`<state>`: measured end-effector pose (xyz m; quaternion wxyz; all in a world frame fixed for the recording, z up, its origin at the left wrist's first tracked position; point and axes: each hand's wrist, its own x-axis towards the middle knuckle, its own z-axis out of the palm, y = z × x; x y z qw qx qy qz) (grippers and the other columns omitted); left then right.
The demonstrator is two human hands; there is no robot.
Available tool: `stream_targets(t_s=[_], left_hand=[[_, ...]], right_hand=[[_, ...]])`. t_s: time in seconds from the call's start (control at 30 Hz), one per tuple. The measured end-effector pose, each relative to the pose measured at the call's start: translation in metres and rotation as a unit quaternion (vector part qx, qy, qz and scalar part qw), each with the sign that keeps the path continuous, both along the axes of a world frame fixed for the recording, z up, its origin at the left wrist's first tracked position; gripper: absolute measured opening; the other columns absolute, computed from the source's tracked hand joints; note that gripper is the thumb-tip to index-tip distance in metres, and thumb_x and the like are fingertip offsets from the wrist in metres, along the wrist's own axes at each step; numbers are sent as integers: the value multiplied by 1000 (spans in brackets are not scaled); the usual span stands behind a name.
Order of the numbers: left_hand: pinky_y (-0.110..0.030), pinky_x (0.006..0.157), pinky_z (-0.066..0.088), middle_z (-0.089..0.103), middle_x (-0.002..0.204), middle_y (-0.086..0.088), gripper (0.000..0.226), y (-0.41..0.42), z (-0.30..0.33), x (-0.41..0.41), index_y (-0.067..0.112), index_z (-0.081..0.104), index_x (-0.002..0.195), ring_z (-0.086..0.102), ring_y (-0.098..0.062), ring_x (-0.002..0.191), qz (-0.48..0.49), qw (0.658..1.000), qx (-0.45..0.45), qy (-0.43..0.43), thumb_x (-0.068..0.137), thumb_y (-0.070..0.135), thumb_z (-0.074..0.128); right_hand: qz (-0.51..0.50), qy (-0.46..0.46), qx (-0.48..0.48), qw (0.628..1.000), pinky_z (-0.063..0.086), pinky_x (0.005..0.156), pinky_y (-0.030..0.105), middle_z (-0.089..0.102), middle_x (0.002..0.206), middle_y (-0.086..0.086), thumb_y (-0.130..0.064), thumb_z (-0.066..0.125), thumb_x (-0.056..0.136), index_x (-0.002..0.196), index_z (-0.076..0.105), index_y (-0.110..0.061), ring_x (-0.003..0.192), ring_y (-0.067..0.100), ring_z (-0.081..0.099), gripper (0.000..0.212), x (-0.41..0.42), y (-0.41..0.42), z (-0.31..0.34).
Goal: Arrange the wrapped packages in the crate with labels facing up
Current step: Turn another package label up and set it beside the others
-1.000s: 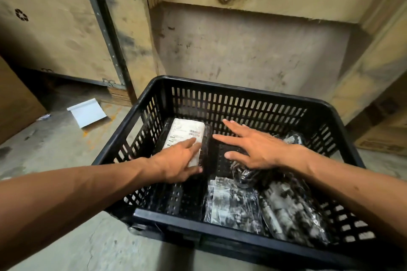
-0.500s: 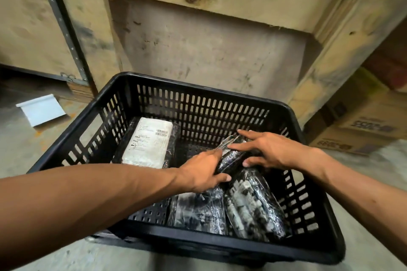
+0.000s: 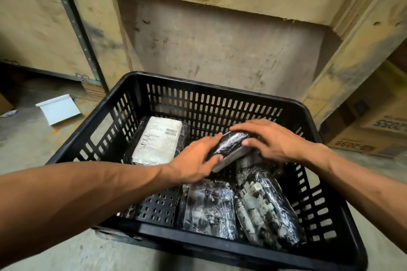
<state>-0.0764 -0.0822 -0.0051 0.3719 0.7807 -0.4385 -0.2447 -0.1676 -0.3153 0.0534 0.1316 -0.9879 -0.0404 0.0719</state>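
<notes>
A black slatted plastic crate (image 3: 220, 103) stands on the floor in front of me. At its far left lies a wrapped package with its white label up (image 3: 157, 139). My left hand (image 3: 193, 160) and my right hand (image 3: 271, 141) both grip a dark shiny wrapped package (image 3: 230, 146), tilted and lifted in the crate's middle; no label shows on it. Two more wrapped packages lie at the front, one flat in the middle (image 3: 207, 207) and one bulkier on the right (image 3: 266, 211), their black-and-white wrapping showing no clear label.
Plywood crates and boards (image 3: 220, 35) rise close behind the crate. A white sheet (image 3: 58, 109) lies on the concrete floor to the left. Cardboard boxes (image 3: 374, 136) sit at the right.
My left hand left the labelled package and joined the right hand on the dark package, which has been raised and tilted off the pile.
</notes>
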Motion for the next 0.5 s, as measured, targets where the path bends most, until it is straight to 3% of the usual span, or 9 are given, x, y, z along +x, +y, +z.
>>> stream_targets(t_s=[0.07,0.13,0.2,0.3,0.4,0.5], left_hand=[[-3,67,51,52,124,19,60,7,9,10,27,32,156,60,11,97,15,999,-43,3,102,18,57],[-3,66,51,52,122,21,58,15,19,21,28,37,153,59,18,93,45,995,-82,26,100,26,61],[-9,73,55,56,127,20,61,23,29,30,34,42,151,63,16,95,82,987,-124,64,96,36,68],[-9,89,51,60,128,21,67,29,40,40,45,50,145,59,13,113,111,974,-178,83,85,40,80],[-9,100,44,60,134,12,72,37,46,43,48,52,142,57,6,122,92,972,-198,85,80,32,86],[-6,101,41,58,132,9,67,43,52,45,49,54,141,56,6,120,107,971,-207,59,84,28,82]], right_hand=[[-36,-31,69,997,40,109,47,57,140,0,-36,51,105,146,48,-44,129,18,47,42,1,3,6],[-76,-58,160,982,44,102,43,56,130,-1,-40,49,105,138,53,-47,122,18,49,33,5,9,13],[-103,-90,242,960,48,94,32,59,125,-5,-41,48,107,132,57,-42,114,9,55,27,11,18,19],[-111,-134,313,934,46,77,8,66,114,-12,-32,48,109,128,63,-27,92,-13,59,25,23,29,26],[-139,-147,366,908,50,70,9,71,104,-12,-36,48,108,123,66,-28,83,-11,62,25,31,34,30],[-170,-127,427,879,54,65,15,74,96,-16,-40,50,107,116,69,-34,80,-3,68,22,35,40,30]])
